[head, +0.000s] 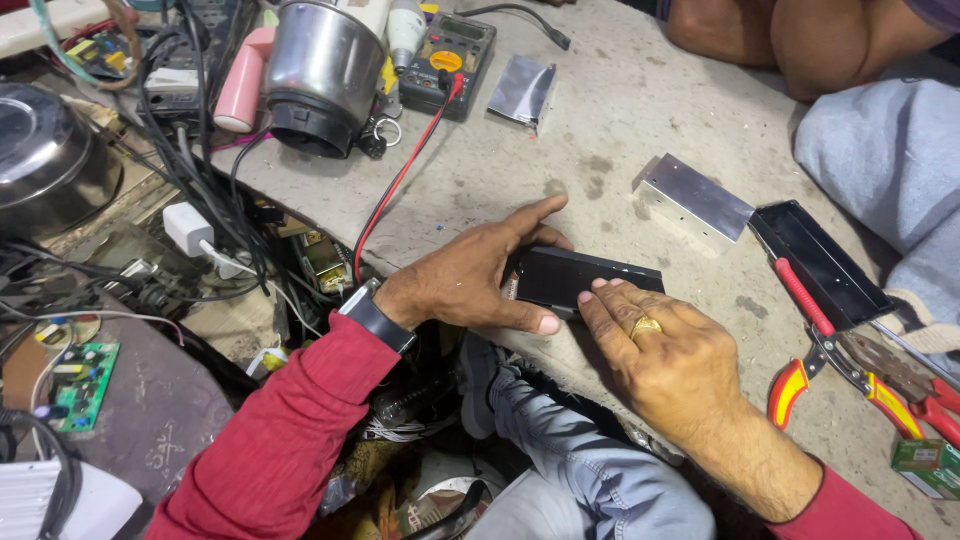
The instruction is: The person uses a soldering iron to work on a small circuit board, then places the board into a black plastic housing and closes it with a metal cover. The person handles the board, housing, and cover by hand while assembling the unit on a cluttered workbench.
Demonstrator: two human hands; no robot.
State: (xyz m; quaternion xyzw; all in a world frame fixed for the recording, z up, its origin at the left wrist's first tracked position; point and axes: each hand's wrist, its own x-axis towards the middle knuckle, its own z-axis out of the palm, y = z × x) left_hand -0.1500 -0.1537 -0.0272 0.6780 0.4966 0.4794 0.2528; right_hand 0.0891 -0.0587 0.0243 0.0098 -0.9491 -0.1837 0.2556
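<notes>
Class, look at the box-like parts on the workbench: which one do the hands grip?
The closed black box at the bench edge, held between left hand and right hand. The silver housing and open black tray lie untouched.

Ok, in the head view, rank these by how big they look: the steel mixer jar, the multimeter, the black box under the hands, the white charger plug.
1. Steel mixer jar, largest.
2. Black box, partly covered by the left hand and right hand, and nearer the camera, so its lead over the multimeter is unsure.
3. Multimeter.
4. White charger plug, smallest.
</notes>
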